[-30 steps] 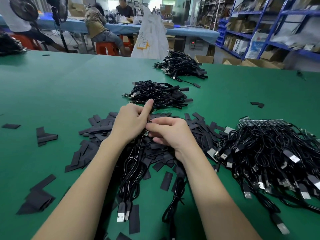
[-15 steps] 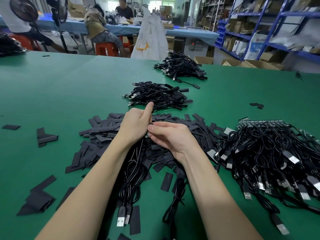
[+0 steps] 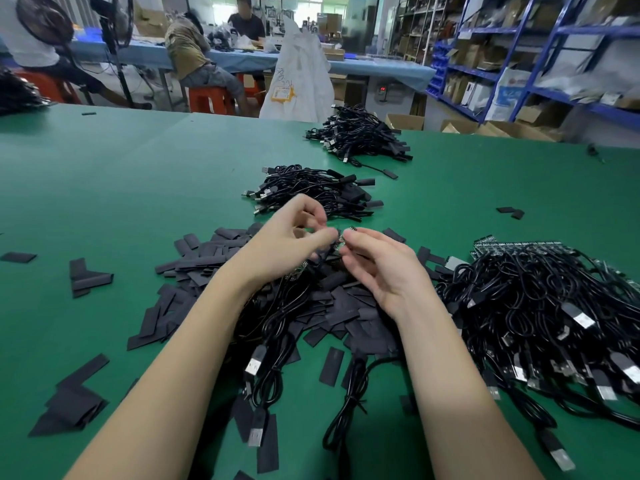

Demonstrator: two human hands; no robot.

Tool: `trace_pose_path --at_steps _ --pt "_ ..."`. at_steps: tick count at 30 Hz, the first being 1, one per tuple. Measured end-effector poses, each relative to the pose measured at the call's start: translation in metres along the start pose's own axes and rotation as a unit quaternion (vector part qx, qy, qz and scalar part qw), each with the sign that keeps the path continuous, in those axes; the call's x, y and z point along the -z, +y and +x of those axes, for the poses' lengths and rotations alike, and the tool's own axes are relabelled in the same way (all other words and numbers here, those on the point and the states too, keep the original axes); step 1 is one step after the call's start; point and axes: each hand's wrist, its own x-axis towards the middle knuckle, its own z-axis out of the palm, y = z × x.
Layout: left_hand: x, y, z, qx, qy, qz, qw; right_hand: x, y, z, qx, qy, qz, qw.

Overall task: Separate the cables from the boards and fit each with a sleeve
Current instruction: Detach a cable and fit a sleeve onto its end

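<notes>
My left hand [image 3: 289,242] and my right hand [image 3: 377,268] meet above a heap of flat black sleeves [image 3: 207,258]. Between their fingertips they pinch a small circuit board [image 3: 343,237] on the end of a black cable. Several black USB cables [image 3: 277,341] trail from under my hands toward me, their metal plugs lying on the green table [image 3: 104,174]. A large tangle of cables joined to boards [image 3: 547,313] lies to the right of my right hand.
Two piles of sleeved cables lie further back, a nearer cable pile [image 3: 315,190] and a far cable pile [image 3: 356,136]. Loose sleeves [image 3: 86,275] are scattered to the left. People sit at a blue table behind; blue shelving [image 3: 519,57] stands at the right.
Both hands have lifted off the sleeve heap and spread a little. The left thumb, which pointed up, now curls in, and the small board shows between the fingertips.
</notes>
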Motion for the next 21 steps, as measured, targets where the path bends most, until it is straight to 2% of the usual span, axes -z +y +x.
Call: trace_pose_path --at_steps 2,3,5,6,7,9,11,13,17,21 --pt "0.000 0.002 -0.002 0.027 -0.059 -0.020 0.998 0.002 -0.002 0.002 0.002 -0.013 0.000 1.000" --pt "-0.001 0.003 -0.003 0.035 -0.065 -0.022 0.997 0.003 -0.003 0.002 0.003 -0.022 -0.011 1.000" --pt "-0.001 0.003 -0.004 0.046 -0.040 -0.023 0.998 0.007 -0.006 0.006 0.022 -0.015 -0.064 0.998" --pt "-0.001 0.003 -0.004 0.050 -0.024 -0.019 0.998 0.011 -0.008 0.009 0.053 0.018 -0.130 0.990" --pt "-0.001 0.002 -0.003 0.053 -0.013 -0.014 0.998 0.017 -0.009 0.015 0.098 0.069 -0.226 0.967" --pt "-0.002 0.002 -0.003 0.059 -0.002 -0.008 0.998 0.027 -0.015 0.028 0.184 0.171 -0.415 0.874" --pt "-0.003 0.001 -0.003 0.064 0.000 -0.003 0.998 0.032 -0.021 0.044 0.212 0.216 -0.504 0.809" --pt "-0.003 0.002 -0.003 0.066 -0.003 0.001 0.998 0.034 -0.024 0.062 0.209 0.231 -0.544 0.779" --pt "-0.004 0.002 -0.004 0.065 -0.009 0.001 0.998 0.038 -0.027 0.089 0.128 0.232 -0.611 0.746" --pt "-0.003 0.002 -0.004 0.064 -0.007 0.002 0.998 0.044 -0.028 0.098 0.107 0.245 -0.601 0.753"
